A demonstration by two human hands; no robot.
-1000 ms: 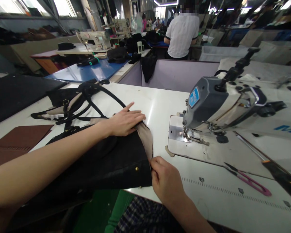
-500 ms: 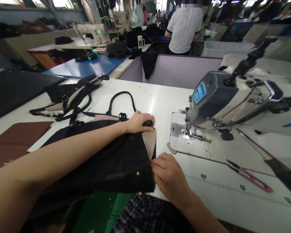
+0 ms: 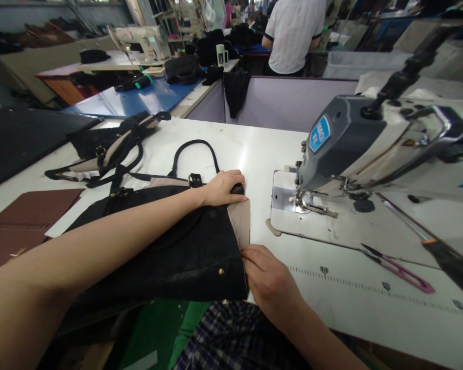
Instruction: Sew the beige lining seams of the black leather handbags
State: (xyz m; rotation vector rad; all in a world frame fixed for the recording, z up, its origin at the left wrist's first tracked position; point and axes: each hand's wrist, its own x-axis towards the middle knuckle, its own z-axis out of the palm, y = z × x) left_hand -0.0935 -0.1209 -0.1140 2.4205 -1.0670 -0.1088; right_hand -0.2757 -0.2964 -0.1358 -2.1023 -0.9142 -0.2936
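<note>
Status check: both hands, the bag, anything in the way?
Left hand gripping corner of black bag; right hand pinching its side edge. Pale lining showing. Sewing machine to the right, not touching.

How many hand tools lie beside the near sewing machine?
2: pink-handled snips right of the right hand, and a screwdriver beyond them, running to the picture's right edge. The machine could hide others.

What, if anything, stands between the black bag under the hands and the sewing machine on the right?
No object visible: white tabletop fills the gap between the bag and machine. Only the right hand, pinching the bag's edge, reaches into it.
</note>
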